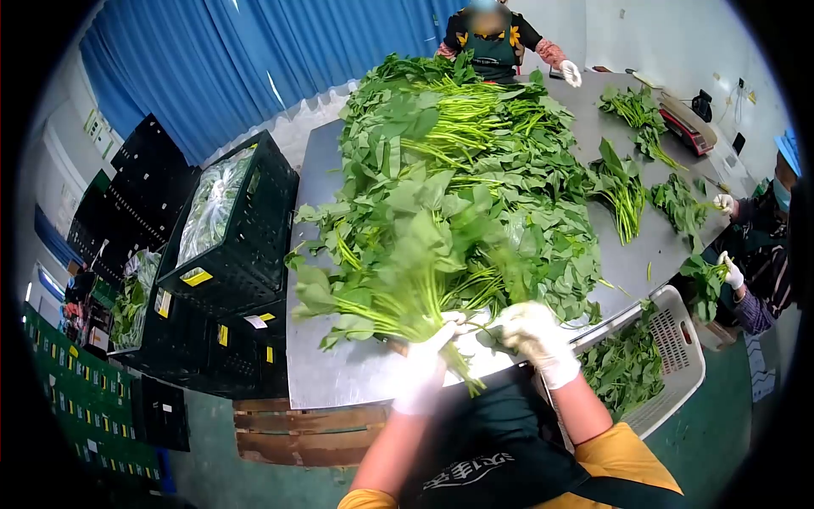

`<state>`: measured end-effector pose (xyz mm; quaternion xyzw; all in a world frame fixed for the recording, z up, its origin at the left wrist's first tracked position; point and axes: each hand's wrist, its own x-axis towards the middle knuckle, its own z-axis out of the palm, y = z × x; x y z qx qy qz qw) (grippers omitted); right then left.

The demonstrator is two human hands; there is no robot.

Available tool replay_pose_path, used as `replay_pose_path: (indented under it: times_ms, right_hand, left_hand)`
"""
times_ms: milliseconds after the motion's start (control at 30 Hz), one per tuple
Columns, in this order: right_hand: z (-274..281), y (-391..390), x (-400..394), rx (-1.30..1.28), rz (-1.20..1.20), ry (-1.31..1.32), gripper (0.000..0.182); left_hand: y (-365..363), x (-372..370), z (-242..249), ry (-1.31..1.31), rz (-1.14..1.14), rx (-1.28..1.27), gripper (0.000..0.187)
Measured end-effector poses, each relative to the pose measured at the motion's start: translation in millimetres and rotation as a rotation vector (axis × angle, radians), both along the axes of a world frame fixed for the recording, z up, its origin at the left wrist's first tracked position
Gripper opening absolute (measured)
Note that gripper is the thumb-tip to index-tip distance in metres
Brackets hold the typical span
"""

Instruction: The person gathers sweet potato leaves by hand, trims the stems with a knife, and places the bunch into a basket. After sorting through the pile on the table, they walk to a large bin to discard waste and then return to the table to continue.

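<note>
In a white glove, my left hand (431, 355) is closed around the stems of a bunch of leafy greens (407, 284). The leaves fan out away from me, blurred by motion, and the cut stem ends poke out below the fist. My right hand (540, 341), gloved too, is just to the right with its fingers pinched together. A thin green stem runs to its fingertips. Beyond both hands, a large heap of leafy greens (475, 127) covers much of the metal table (339, 373).
A white basket (682, 348) of greens stands by the table's right edge. Dark crates (229, 246) are stacked at left. A scale (687, 123) sits at the far right. One co-worker (496, 42) stands opposite; another co-worker's gloved hand (731, 270) holds greens at right.
</note>
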<state>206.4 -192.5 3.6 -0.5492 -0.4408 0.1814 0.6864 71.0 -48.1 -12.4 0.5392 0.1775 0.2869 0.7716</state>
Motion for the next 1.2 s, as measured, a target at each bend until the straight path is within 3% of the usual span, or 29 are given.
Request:
replay_pose_path:
  times_ms: [33, 67, 100, 133, 200, 233, 267, 300, 333, 367, 400, 433, 467, 533, 600, 667, 733, 767, 800, 933, 1000, 1033, 1100, 1200]
  right_hand:
    - [-13, -16, 15, 0.298, -0.002, 0.903, 0.015]
    - [-48, -41, 48, 0.663, 0.089, 1.04, 0.026]
    - [-16, -59, 47, 0.951, -0.008, 1.293, 0.041]
    - [-17, -70, 63, 0.996, 0.004, 0.962, 0.058]
    - [0, -61, 64, 0.893, 0.096, 0.815, 0.076]
    - [-10, -53, 61, 0.71, 0.153, 0.811, 0.086]
    - [-20, -34, 56, 0.521, 0.17, 0.845, 0.079]
    - [-15, -16, 44, 0.193, 0.117, 0.795, 0.06]
    - [-17, 5, 35, -0.166, 0.012, 0.579, 0.04]
    - [-16, 29, 24, -0.307, -0.02, 0.458, 0.033]
    - [-37, 53, 26, -0.353, -0.021, 0.235, 0.033]
    - [-13, 70, 11, -0.405, -0.028, 0.404, 0.033]
    - [-34, 94, 17, -0.391, -0.074, 0.267, 0.037]
    - [-58, 129, 28, -0.605, -0.277, -0.214, 0.042]
    - [-62, 148, 29, -0.723, -0.319, -0.492, 0.047]
    - [-60, 154, 30, -0.741, -0.359, -0.523, 0.045]
    - [-53, 150, 34, -0.469, -0.468, -0.382, 0.04]
    - [-51, 148, 42, -0.316, -0.398, -0.19, 0.031]
    - [-7, 130, 34, -0.253, -0.205, 0.183, 0.025]
    - [20, 102, 37, 0.014, 0.081, 0.709, 0.022]
    - [23, 91, 26, -0.04, 0.083, 0.626, 0.021]
    - [28, 86, 19, -0.183, 0.015, 0.529, 0.018]
    - [22, 82, 10, -0.213, -0.045, 0.357, 0.005]
    - [24, 77, -6, -0.281, -0.046, 0.308, 0.011]
  left_hand:
    - [6, -7, 2, 0.065, 0.023, -0.189, 0.019]
    - [11, -15, 6, 0.128, 0.047, -0.379, 0.019]
    - [3, -24, 44, 0.188, 0.116, -0.244, 0.019]
    - [5, -28, 43, 0.191, 0.113, -0.25, 0.019]
    - [6, -34, 39, 0.055, 0.306, -0.272, 0.016]
    - [7, -35, 38, 0.083, 0.342, -0.234, 0.014]
    - [7, -35, 39, 0.079, 0.341, -0.235, 0.014]
    - [6, -35, 39, 0.072, 0.336, -0.254, 0.014]
    - [5, -36, 39, 0.064, 0.334, -0.271, 0.014]
    - [4, -38, 38, 0.04, 0.339, -0.229, 0.018]
    - [3, -40, 39, 0.035, 0.345, -0.224, 0.018]
    - [1, -43, 41, 0.073, 0.346, -0.206, 0.018]
    - [1, -46, 44, 0.11, 0.346, -0.187, 0.019]
    - [1, -54, 44, 0.06, 0.323, -0.201, 0.019]
    - [6, -58, 37, 0.063, 0.342, -0.152, 0.02]
    - [8, -62, 41, 0.074, 0.369, -0.125, 0.02]
    - [8, -65, 49, 0.069, 0.396, -0.165, 0.019]
    - [9, -65, 51, 0.078, 0.407, -0.158, 0.019]
    - [10, -64, 51, 0.072, 0.402, -0.161, 0.019]
    - [14, -63, 43, 0.115, 0.378, -0.228, 0.018]
    - [14, -55, 36, 0.043, 0.454, -0.226, 0.02]
    - [15, -53, 31, 0.037, 0.449, -0.227, 0.02]
    - [16, -49, 24, -0.029, 0.421, -0.245, 0.022]
    - [15, -44, 24, -0.056, 0.419, -0.198, 0.025]
